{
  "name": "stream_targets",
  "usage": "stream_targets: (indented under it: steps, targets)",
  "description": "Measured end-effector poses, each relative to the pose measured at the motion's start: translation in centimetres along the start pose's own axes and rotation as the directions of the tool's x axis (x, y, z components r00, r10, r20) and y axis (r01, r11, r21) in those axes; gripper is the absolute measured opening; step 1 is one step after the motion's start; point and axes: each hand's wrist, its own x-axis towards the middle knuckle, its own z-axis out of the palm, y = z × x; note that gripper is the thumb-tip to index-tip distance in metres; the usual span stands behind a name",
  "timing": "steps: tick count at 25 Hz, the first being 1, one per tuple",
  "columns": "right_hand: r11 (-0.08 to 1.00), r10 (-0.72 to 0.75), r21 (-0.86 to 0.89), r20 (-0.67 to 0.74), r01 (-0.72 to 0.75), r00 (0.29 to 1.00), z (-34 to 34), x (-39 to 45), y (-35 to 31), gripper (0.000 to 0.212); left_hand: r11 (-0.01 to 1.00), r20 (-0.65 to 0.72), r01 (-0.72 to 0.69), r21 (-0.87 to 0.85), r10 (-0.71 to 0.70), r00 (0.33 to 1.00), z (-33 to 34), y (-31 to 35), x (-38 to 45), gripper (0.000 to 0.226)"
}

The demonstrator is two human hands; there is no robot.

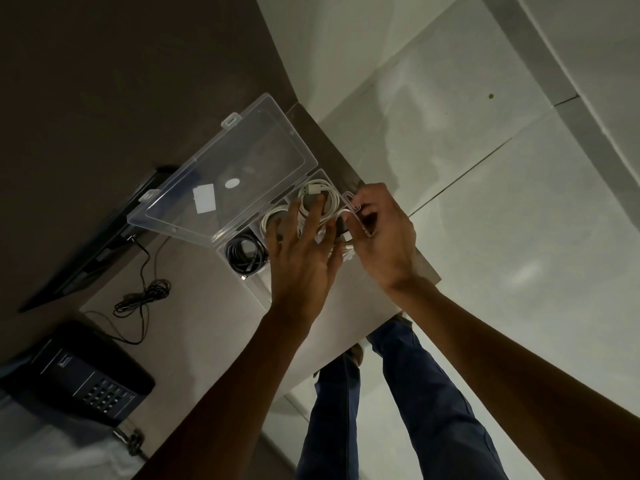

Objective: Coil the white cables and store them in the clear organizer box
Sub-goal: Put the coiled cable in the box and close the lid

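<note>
A clear organizer box (258, 289) lies open on the table, its lid (225, 174) tilted up and back. Coiled white cables (320, 195) sit in its far compartments, and a black coiled cable (244, 254) fills a nearer one. My left hand (304, 251) is spread flat over the white coils, fingers apart, pressing down on them. My right hand (379, 230) pinches a white cable end (348, 242) at the box's right edge, where a clear plastic divider (356, 213) stands against its fingers.
A black telephone (76, 372) sits at the near left with a thin black cord (142, 299) bundled beside it. A dark monitor edge (97, 237) stands behind the box. The table's right edge (429, 271) drops to a tiled floor; my legs show below.
</note>
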Motion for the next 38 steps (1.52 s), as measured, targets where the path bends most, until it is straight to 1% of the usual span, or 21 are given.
stream_targets:
  steps: [3, 7, 9, 11, 13, 15, 16, 17, 19, 20, 22, 25, 26, 29, 32, 33, 34, 35, 36, 37, 38]
  targets:
    - [0.988, 0.08, 0.13, 0.037, -0.085, 0.996, -0.4, 0.2, 0.2, 0.033, 0.991, 0.013, 0.106, -0.087, -0.106, 0.994, -0.1, 1.1, 0.2, 0.038]
    - [0.962, 0.102, 0.239, 0.148, -0.136, 0.984, -2.2, -0.1, 0.4, 0.05, 0.952, -0.044, 0.158, -0.264, -0.175, 0.984, -0.7, 0.6, -0.2, 0.029]
    - [0.939, 0.109, 0.3, 0.206, -0.168, 0.973, -3.1, -0.7, 0.6, 0.051, 0.923, -0.067, 0.149, -0.354, -0.184, 0.981, -1.9, 0.3, -0.4, 0.023]
    - [0.935, 0.081, 0.321, 0.229, -0.154, 0.97, -3.9, -1.4, 1.0, 0.049, 0.912, -0.158, 0.094, -0.4, -0.169, 0.973, -4.0, -0.4, 0.0, 0.018]
    - [0.947, 0.056, 0.296, 0.22, -0.122, 0.974, -4.4, -2.0, 1.1, 0.046, 0.955, -0.327, 0.086, -0.284, -0.181, 0.928, -7.0, -2.0, 1.2, 0.026]
    - [0.953, 0.073, 0.27, 0.232, -0.136, 0.97, -4.6, -2.4, 0.8, 0.043, 0.965, -0.441, 0.232, -0.123, -0.263, 0.858, -9.9, -4.2, 2.3, 0.043]
    - [0.954, 0.096, 0.253, 0.24, -0.158, 0.966, -4.7, -2.5, 0.6, 0.041, 0.944, -0.443, 0.319, -0.081, -0.321, 0.837, -11.0, -5.1, 2.5, 0.051]
    - [0.956, 0.123, 0.232, 0.242, -0.181, 0.962, -4.7, -2.6, 0.3, 0.039, 0.92, -0.405, 0.386, -0.07, -0.38, 0.832, -11.7, -5.8, 2.5, 0.057]
    - [0.952, 0.171, 0.212, 0.23, -0.221, 0.958, -4.7, -2.6, 0.0, 0.035, 0.899, -0.294, 0.432, -0.069, -0.432, 0.853, -12.3, -6.4, 1.9, 0.056]
    - [0.945, 0.19, 0.221, 0.225, -0.24, 0.956, -4.6, -2.6, 0.0, 0.033, 0.911, -0.274, 0.409, -0.054, -0.407, 0.871, -12.4, -6.6, 1.5, 0.05]
    - [0.936, 0.218, 0.228, 0.224, -0.269, 0.95, -4.6, -2.5, -0.1, 0.03, 0.948, -0.296, 0.315, -0.04, -0.313, 0.903, -12.5, -6.6, 0.3, 0.036]
    - [0.927, 0.242, 0.234, 0.227, -0.294, 0.943, -4.6, -2.7, 0.2, 0.027, 0.982, -0.321, 0.147, -0.122, -0.179, 0.93, -11.9, -6.2, -1.8, 0.023]
    - [0.922, 0.245, 0.248, 0.226, -0.299, 0.943, -4.7, -2.8, 0.3, 0.027, 0.982, -0.295, 0.085, -0.169, -0.132, 0.946, -11.3, -5.9, -2.5, 0.023]
    - [0.903, 0.253, 0.297, 0.213, -0.31, 0.944, -4.5, -3.0, 0.7, 0.024, 0.946, -0.131, -0.052, -0.319, 0.01, 0.991, -8.5, -4.5, -4.5, 0.032]
    - [0.825, 0.305, 0.427, 0.215, -0.37, 0.928, -4.1, -3.0, 1.3, 0.024, 0.953, -0.01, -0.116, -0.281, 0.118, 0.993, -4.5, -3.8, -6.1, 0.04]
    - [0.826, 0.291, 0.439, 0.205, -0.353, 0.935, -4.0, -3.0, 1.3, 0.025, 0.959, 0.001, -0.124, -0.255, 0.129, 0.992, -3.4, -3.9, -6.5, 0.043]
    - [0.868, 0.243, 0.399, 0.18, -0.297, 0.953, -3.9, -2.9, 1.2, 0.028, 0.963, -0.004, -0.132, -0.234, 0.135, 0.991, -2.4, -4.1, -6.8, 0.043]
    - [0.924, 0.155, 0.325, 0.161, -0.201, 0.975, -3.7, -2.8, 1.2, 0.032, 0.966, -0.014, -0.139, -0.22, 0.139, 0.99, -1.7, -4.4, -7.0, 0.043]
    - [0.97, 0.03, 0.234, 0.171, -0.07, 0.985, -3.6, -2.8, 1.2, 0.039, 0.968, -0.012, -0.14, -0.209, 0.141, 0.99, -1.1, -4.7, -7.3, 0.044]
    - [0.987, -0.11, 0.142, 0.22, 0.08, 0.969, -3.5, -2.6, 1.3, 0.046, 0.971, 0.008, -0.141, -0.193, 0.145, 0.989, -0.7, -4.9, -7.5, 0.047]
    - [0.973, -0.23, 0.056, 0.296, 0.224, 0.927, -3.4, -2.4, 1.4, 0.051, 0.974, 0.038, -0.148, -0.173, 0.156, 0.987, -0.6, -5.1, -7.8, 0.052]
